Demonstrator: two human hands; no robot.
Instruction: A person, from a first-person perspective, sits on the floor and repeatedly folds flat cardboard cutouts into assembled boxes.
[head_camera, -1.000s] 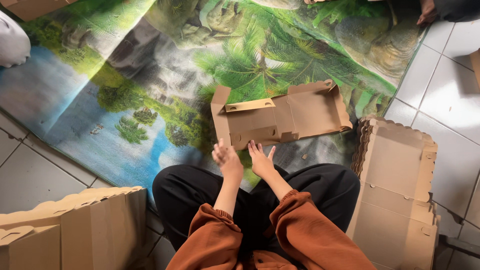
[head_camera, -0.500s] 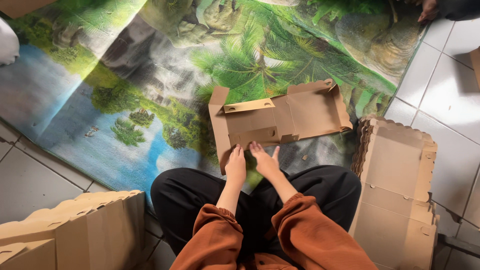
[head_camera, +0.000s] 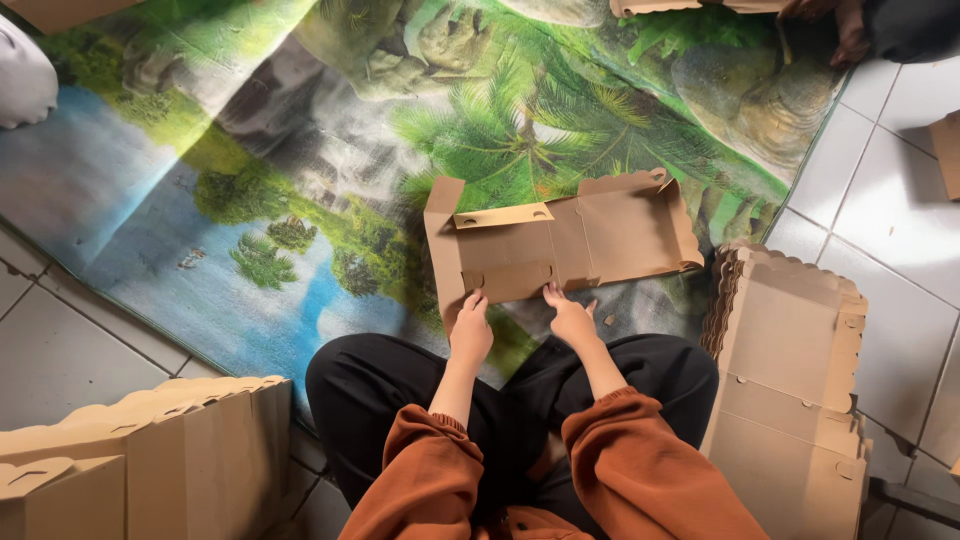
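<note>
Brown cardboard box (head_camera: 560, 240), green-blue landscape-print mat (head_camera: 250, 200).

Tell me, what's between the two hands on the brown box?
In the head view, the left hand and right hand both touch the flat cardboard box. Between them lies its near flap, then printed mat.
</note>
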